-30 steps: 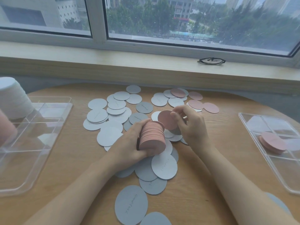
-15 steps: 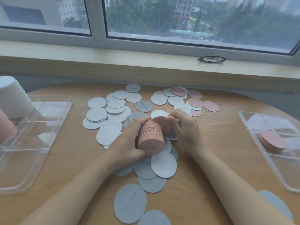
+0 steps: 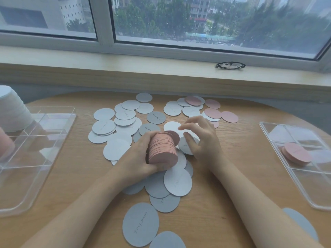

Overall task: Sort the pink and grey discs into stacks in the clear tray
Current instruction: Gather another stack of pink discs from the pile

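- Left hand (image 3: 141,158) grips a thick stack of pink discs (image 3: 163,149), fingers curled round its left side and underneath; the stack lies tilted on its side just above the tabletop (image 3: 223,203), its flat face toward the camera.
- Right hand (image 3: 202,138) is just right of the stack, fingers loosely spread and half-bent, holding nothing; thumb points at the stack's far end, and fingertips hover over a pale grey disc (image 3: 188,145).
- Both forearms come in from the bottom edge and meet at the middle of the tabletop.
- Versus 0.5 s ago: the right hand had been closed against the stack's far end with a pink disc; now it has let go and opened, and that disc sits on the stack's far end. Left hand's grip is unchanged.
- Loose grey discs (image 3: 123,122) are scattered, overlapping, behind and left of the hands; darker ones (image 3: 157,188) lie under the wrists, toward the camera.
- Loose pink discs (image 3: 213,113) lie at back right, mixed with pale ones.
- Clear tray at right (image 3: 279,163) holds a short pink stack (image 3: 297,154) in one compartment.
- Clear tray at left (image 3: 26,185) has a tall white stack (image 3: 12,108) at its far corner; a pink stack (image 3: 5,142) is cut off by the left edge.
- Glasses (image 3: 230,65) rest on the window sill (image 3: 125,68).
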Available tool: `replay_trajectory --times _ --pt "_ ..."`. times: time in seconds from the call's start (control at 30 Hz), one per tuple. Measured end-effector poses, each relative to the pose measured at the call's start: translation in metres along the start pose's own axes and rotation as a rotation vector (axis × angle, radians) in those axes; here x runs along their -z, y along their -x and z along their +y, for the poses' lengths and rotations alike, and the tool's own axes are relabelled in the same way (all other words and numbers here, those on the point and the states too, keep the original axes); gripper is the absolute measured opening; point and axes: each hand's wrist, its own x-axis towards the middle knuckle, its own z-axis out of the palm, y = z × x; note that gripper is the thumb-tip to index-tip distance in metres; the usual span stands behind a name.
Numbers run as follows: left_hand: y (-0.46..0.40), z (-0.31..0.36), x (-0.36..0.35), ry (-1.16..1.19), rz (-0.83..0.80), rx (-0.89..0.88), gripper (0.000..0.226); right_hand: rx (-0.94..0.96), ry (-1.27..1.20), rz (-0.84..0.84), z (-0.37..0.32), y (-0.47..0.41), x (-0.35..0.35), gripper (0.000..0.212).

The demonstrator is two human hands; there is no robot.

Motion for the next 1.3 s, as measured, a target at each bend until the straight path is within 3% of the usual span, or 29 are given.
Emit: replay_trajectory --times 0.33,0.43,0.53,0.63,0.77,0.97,1.3 --pt "0.001 -0.002 0.002 -0.011 -0.017 0.008 0.111 0.159 0.051 -0.133 -0.021 0.006 -0.008 0.036" --pt "0.002 0.002 0.002 0.023 -0.018 -0.007 0.104 0.155 0.034 -0.132 -0.019 0.006 -0.004 0.036" --pt "0.002 0.004 0.002 0.058 0.001 -0.008 0.094 -0.002 0.073 0.011 0.004 -0.004 0.002 0.031" --pt "0.002 0.004 0.001 0.062 0.027 -0.010 0.091 -0.331 0.224 0.058 0.050 -0.021 0.013 0.035" --pt "0.002 0.004 0.001 0.072 0.035 -0.013 0.088 -0.668 0.405 -0.162 0.100 -0.035 0.034 0.051" --pt "0.001 0.004 0.002 0.075 0.033 -0.001 0.089 -0.739 0.416 -0.498 0.128 -0.043 0.041 0.056" --pt "0.001 0.002 0.002 0.057 0.033 0.011 0.089 -0.684 0.379 -0.112 0.109 -0.004 0.055 0.033"
